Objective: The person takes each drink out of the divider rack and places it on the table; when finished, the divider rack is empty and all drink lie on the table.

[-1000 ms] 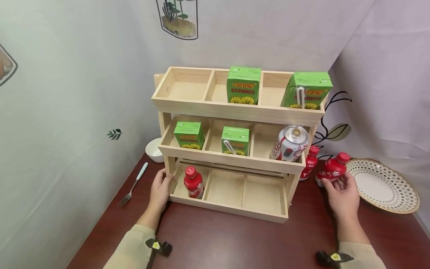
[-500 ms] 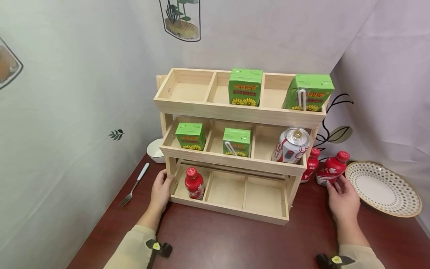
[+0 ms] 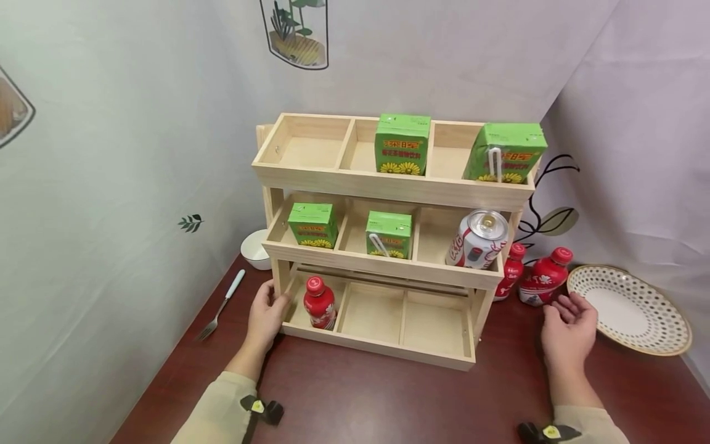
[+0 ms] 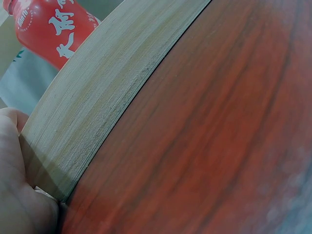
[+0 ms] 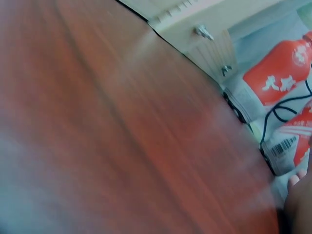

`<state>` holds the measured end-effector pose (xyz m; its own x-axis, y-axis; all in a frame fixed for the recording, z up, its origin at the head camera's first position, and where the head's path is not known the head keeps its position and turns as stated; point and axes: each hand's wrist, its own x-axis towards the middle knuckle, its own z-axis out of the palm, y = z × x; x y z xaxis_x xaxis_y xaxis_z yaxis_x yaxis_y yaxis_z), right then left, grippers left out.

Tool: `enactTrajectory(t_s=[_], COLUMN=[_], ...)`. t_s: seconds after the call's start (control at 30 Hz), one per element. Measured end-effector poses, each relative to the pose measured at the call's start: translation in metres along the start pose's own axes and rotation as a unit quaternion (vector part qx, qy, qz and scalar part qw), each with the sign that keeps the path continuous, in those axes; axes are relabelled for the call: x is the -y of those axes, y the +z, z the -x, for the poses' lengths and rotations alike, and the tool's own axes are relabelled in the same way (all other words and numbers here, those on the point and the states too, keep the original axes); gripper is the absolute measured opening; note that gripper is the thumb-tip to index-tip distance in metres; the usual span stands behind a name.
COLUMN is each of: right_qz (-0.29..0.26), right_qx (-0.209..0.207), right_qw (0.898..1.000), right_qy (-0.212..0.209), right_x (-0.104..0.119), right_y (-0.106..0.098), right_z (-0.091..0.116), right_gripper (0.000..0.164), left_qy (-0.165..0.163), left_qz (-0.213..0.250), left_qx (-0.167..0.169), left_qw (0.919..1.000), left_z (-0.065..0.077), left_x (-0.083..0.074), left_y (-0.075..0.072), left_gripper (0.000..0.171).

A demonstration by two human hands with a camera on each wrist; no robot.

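Note:
A three-tier wooden rack [image 3: 366, 345] stands on the dark red table. My left hand [image 3: 266, 314] holds the lower left end of its bottom tier, thumb at the front corner; the other fingers are mostly hidden behind the side. Just inside that tier's left compartment stands a red bottle [image 3: 320, 303], also at the top of the left wrist view. On the right, my right hand [image 3: 568, 330] is beside a second red bottle [image 3: 543, 277], fingers loosely bent and holding nothing. A third red bottle [image 3: 509, 274] stands between that one and the rack, partly hidden by the rack.
Green drink cartons [image 3: 402, 145] sit in the upper two tiers, and a silver can [image 3: 479, 240] is at the middle tier's right end. A dotted oval plate [image 3: 665, 320] lies far right. On the left are a white bowl [image 3: 256, 251] and a fork [image 3: 222, 305].
My right hand has let go of the red bottle and drawn slightly back from it; the bottle, tilted earlier, now stands upright. My left hand has stayed at the rack.

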<state>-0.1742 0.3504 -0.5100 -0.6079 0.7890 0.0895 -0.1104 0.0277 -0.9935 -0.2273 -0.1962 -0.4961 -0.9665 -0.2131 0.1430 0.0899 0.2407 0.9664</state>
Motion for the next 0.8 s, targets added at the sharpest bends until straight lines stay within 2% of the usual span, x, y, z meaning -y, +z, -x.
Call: enactTrajectory(t_s=[0.07, 0.17, 0.37, 0.47, 0.57, 0.67, 0.8], right_qz=[-0.048, -0.086, -0.065, -0.043, -0.026, -0.001, 0.022], right_qx=[-0.021, -0.026, -0.015, 0.001, 0.027, 0.058, 0.097], right_qw=[0.998, 0.994, 0.984, 0.973, 0.952, 0.921, 0.877], right_qy=[-0.022, -0.067, -0.164, -0.227, -0.302, -0.385, -0.469], right_x=[0.000, 0.000, 0.012, 0.023, 0.031, 0.034, 0.034], right_y=[0.001, 0.002, 0.009, 0.012, 0.015, 0.019, 0.024], right_z=[0.005, 0.014, 0.045, 0.065, 0.082, 0.092, 0.100], right_gripper=[0.048, 0.042, 0.025, 0.017, 0.016, 0.015, 0.019], left_qy=[-0.003, -0.002, 0.006, 0.004, 0.004, 0.006, 0.009], left_qz=[0.005, 0.013, 0.017, 0.013, 0.009, 0.008, 0.013], left_qx=[0.000, -0.007, -0.022, -0.021, -0.014, -0.014, -0.019], left_qw=[1.0000, 0.9999, 0.9996, 0.9997, 0.9999, 0.9999, 0.9997], left_z=[-0.003, -0.007, -0.006, -0.006, -0.006, -0.007, -0.008], left_x=[0.008, 0.019, 0.023, 0.024, 0.024, 0.024, 0.023], left_y=[0.001, 0.002, 0.001, 0.002, 0.003, 0.003, 0.003], left_gripper=[0.041, 0.040, 0.037, 0.037, 0.038, 0.038, 0.038])
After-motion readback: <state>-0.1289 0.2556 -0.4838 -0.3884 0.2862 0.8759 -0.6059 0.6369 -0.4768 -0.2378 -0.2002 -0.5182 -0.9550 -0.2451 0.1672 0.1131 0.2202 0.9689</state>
